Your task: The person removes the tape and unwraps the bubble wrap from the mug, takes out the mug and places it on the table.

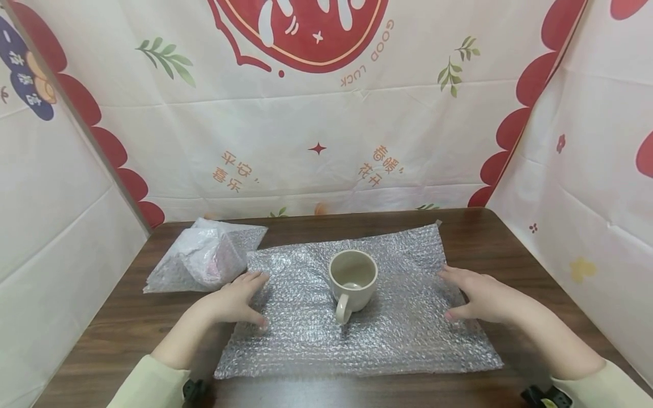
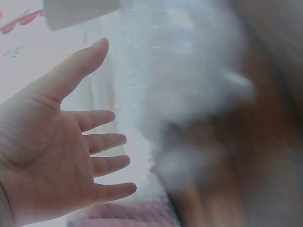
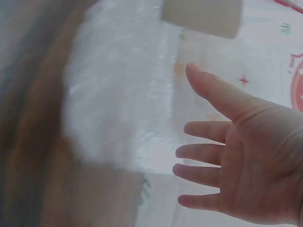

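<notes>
A beige mug [image 1: 353, 280] stands upright on a spread sheet of bubble wrap [image 1: 301, 334], its handle toward the person. My left hand [image 1: 229, 301] is over the sheet's left side, fingers spread, thumb toward the mug. Over the right edge is my right hand [image 1: 482, 296], its fingers also extended. Both wrist views show straight fingers and bare palms: the left hand [image 2: 61, 146] and the right hand [image 3: 251, 156] hold nothing. Whether the fingertips touch the wrap, I cannot tell. Part of the mug [image 3: 203, 16] shows at the top of the right wrist view.
A bubble-wrapped bundle [image 1: 209, 258] lies on the brown wooden table [image 1: 127, 317] at the back left, close to the left hand; its contents are blurred by the wrap. Printed white cloth [image 1: 316, 124] hangs behind the table and along both sides.
</notes>
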A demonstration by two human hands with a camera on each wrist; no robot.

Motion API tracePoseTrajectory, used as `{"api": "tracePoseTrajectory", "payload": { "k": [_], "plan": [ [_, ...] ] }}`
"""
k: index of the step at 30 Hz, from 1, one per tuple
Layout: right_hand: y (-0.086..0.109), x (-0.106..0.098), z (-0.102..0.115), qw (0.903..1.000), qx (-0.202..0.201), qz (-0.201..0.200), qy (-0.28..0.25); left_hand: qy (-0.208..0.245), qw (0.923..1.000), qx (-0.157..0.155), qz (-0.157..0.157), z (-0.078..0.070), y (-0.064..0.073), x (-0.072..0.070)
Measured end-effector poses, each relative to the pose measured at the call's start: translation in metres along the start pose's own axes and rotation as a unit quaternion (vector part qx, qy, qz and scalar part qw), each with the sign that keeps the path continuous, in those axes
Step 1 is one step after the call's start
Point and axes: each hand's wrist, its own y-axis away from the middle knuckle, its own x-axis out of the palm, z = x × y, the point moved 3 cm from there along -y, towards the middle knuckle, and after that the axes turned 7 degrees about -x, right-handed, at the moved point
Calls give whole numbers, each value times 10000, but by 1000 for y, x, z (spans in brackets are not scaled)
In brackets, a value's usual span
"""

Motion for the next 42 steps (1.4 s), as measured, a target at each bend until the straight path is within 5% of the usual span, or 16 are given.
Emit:
{"api": "tracePoseTrajectory", "payload": {
  "k": [12,20,33,42],
  "plan": [
    [-16,-18,30,9918,-74,-1133,-587,1312,9889,302,-628,-39,-6,-15],
    [-31,-14,42,9816,-176,-1462,-1218,1604,9753,789,-1301,-65,-19,-18],
    [-60,4,48,9675,-463,-1514,-1974,2859,9465,962,-1146,-82,-44,-3],
    [-73,19,50,9563,-634,-1427,-2470,3106,9402,1147,-804,-81,-60,18]
  ]
}}
